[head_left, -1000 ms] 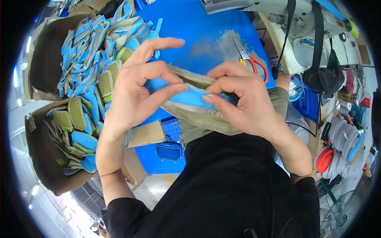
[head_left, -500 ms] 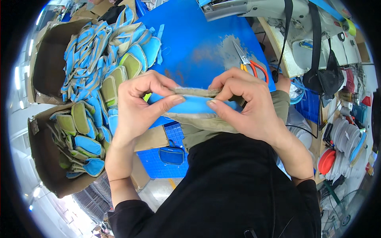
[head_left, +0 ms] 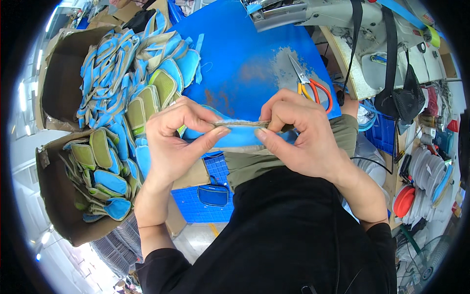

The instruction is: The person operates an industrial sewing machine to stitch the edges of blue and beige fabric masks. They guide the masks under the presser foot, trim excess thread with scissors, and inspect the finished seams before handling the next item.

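Between my hands is a blue fabric piece with a grey-beige bound edge, shaped like a small pouch. My left hand pinches its top edge between thumb and fingers. At the other end, my right hand pinches the same edge, so a short stretch of binding lies straight between the thumbs. The lower part of the piece hangs toward my lap, partly covered by my hands. Beyond my right hand, scissors with orange and red handles lie on the blue tabletop.
Blue and green bound pieces heap at the table's left side. Two cardboard boxes stand there, one an upper box, the other a lower box holding more pieces. A sewing machine is at the upper right, with hanging black straps.
The blue piece has tilted slightly, so its bound edge now shows as a thinner line. Both hands keep their pinch, and my left hand has shifted a little to the right.
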`<state>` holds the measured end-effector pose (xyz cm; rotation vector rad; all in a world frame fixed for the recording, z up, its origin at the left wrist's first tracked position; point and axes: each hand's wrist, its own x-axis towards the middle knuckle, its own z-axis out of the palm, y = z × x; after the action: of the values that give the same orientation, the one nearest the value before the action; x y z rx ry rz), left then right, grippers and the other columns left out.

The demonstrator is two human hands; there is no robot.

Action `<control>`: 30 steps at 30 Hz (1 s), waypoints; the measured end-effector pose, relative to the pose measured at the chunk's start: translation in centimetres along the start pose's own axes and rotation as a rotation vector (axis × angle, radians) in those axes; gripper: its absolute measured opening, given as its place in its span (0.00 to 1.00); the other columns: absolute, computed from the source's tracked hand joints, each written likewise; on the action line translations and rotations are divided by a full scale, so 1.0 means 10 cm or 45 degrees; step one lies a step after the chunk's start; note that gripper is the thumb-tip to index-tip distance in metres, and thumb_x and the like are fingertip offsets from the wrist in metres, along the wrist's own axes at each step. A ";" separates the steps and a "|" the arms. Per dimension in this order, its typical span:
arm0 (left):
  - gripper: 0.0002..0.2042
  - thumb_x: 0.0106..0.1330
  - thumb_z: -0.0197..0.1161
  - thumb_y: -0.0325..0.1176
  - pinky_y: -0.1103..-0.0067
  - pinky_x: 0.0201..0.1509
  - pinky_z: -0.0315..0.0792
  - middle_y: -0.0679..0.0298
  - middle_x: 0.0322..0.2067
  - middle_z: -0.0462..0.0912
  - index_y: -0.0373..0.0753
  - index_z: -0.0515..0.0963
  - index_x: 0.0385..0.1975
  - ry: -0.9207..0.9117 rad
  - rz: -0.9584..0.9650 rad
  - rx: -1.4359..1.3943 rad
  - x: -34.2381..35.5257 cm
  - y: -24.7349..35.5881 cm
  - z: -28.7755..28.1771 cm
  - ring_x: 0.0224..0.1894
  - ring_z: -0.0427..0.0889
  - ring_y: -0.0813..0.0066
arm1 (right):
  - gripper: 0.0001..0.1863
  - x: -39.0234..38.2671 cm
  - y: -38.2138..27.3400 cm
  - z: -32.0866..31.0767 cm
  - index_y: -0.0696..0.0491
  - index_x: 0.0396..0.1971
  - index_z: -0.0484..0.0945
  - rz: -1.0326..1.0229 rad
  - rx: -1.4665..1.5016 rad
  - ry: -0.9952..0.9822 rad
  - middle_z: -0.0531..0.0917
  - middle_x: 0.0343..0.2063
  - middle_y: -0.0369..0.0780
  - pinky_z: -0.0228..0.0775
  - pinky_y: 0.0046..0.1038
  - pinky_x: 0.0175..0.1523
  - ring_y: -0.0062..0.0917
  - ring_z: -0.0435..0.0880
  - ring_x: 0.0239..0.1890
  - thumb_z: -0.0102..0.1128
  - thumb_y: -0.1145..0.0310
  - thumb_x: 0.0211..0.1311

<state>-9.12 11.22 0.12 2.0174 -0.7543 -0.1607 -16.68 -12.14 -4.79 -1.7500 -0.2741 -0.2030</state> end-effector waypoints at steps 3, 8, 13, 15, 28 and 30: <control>0.12 0.47 0.77 0.17 0.80 0.37 0.74 0.61 0.28 0.87 0.37 0.78 0.19 0.013 0.004 -0.014 -0.01 -0.01 0.00 0.31 0.84 0.75 | 0.12 0.02 -0.01 0.00 0.57 0.20 0.71 -0.011 -0.011 -0.004 0.78 0.27 0.41 0.67 0.31 0.32 0.33 0.80 0.28 0.67 0.77 0.54; 0.12 0.48 0.76 0.16 0.80 0.37 0.74 0.60 0.28 0.86 0.37 0.77 0.18 0.006 0.031 0.005 -0.01 0.00 0.00 0.31 0.83 0.75 | 0.13 0.02 0.02 0.02 0.57 0.19 0.69 -0.014 -0.025 -0.004 0.76 0.25 0.41 0.65 0.32 0.31 0.34 0.78 0.27 0.67 0.76 0.54; 0.12 0.47 0.77 0.17 0.79 0.36 0.74 0.61 0.27 0.87 0.38 0.78 0.18 0.020 0.048 -0.002 0.01 0.01 0.01 0.30 0.84 0.75 | 0.14 0.04 0.03 0.01 0.57 0.18 0.68 -0.025 -0.042 -0.002 0.76 0.24 0.41 0.64 0.32 0.30 0.34 0.77 0.26 0.67 0.76 0.54; 0.12 0.47 0.77 0.17 0.79 0.35 0.74 0.61 0.27 0.87 0.38 0.78 0.18 0.014 0.057 0.000 0.02 0.01 0.01 0.30 0.84 0.75 | 0.15 0.04 0.02 -0.01 0.57 0.18 0.68 -0.020 -0.059 -0.009 0.75 0.23 0.41 0.63 0.32 0.30 0.34 0.77 0.26 0.67 0.76 0.54; 0.12 0.49 0.75 0.16 0.80 0.37 0.74 0.60 0.27 0.85 0.37 0.76 0.17 -0.144 -0.078 -0.012 0.29 0.13 -0.14 0.32 0.82 0.77 | 0.05 0.18 -0.14 -0.12 0.60 0.32 0.81 0.353 0.117 -0.196 0.79 0.20 0.37 0.67 0.26 0.30 0.20 0.77 0.23 0.67 0.74 0.59; 0.12 0.50 0.75 0.17 0.81 0.37 0.74 0.60 0.27 0.85 0.37 0.76 0.17 -0.212 -0.141 -0.040 0.43 0.17 -0.19 0.32 0.82 0.77 | 0.07 0.24 -0.14 -0.20 0.60 0.37 0.83 0.428 0.105 -0.329 0.80 0.20 0.35 0.66 0.24 0.29 0.16 0.77 0.23 0.68 0.74 0.60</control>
<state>-5.66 9.55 3.30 2.0343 -0.7387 -0.4064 -14.73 -13.69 -2.38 -1.7109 -0.1679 0.2758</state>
